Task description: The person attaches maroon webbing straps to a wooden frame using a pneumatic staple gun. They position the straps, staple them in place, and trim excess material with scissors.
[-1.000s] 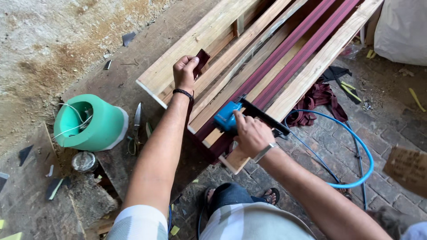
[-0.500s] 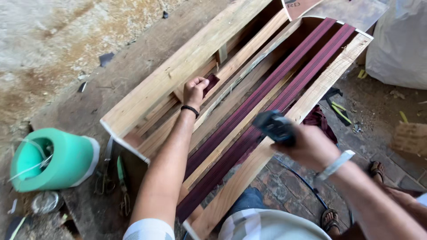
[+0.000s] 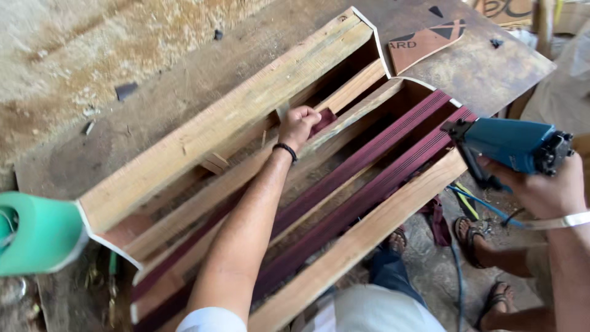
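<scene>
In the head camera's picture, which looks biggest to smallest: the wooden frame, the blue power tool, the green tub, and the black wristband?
1. Wooden frame, by far the largest.
2. Blue power tool in the right hand, and green tub: unsure, since the tub is cut off by the picture edge.
3. Black wristband on the left hand, smallest.

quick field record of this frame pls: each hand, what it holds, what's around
left hand: closed on a small dark red wood piece inside the wooden frame
right hand: grips a blue nail gun, held off the frame's right edge
frame: long pale planks with two dark red grooved strips lengthwise
hose: blue, runs down from the gun
left edge: green spool
below: sandalled feet on the floor
</scene>
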